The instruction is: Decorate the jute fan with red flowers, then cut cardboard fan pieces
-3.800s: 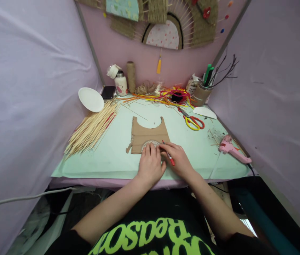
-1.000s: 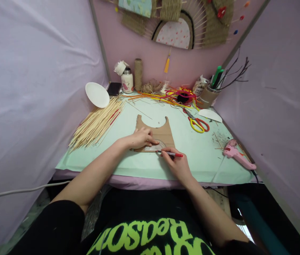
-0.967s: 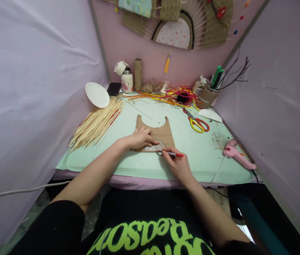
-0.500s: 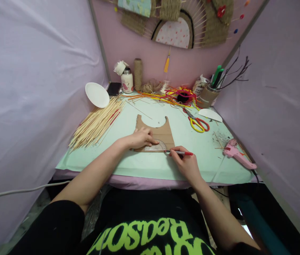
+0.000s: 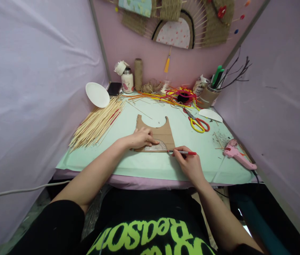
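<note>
Pressing protractor (image 5: 155, 146) flat, left hand (image 5: 141, 138); right hand (image 5: 190, 164) gripping red pen (image 5: 185, 152); scissors (image 5: 196, 122) beyond.

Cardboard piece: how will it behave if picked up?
The cardboard is probably light and fairly stiff, since it looks thin and lies flat. Its narrow upper prongs may bend first. The protractor on top could slide off if tilted.

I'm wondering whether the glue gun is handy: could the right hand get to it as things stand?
Probably yes: the pink glue gun lies beyond the right hand, with nothing tall between, though that hand holds a red pen.
</note>
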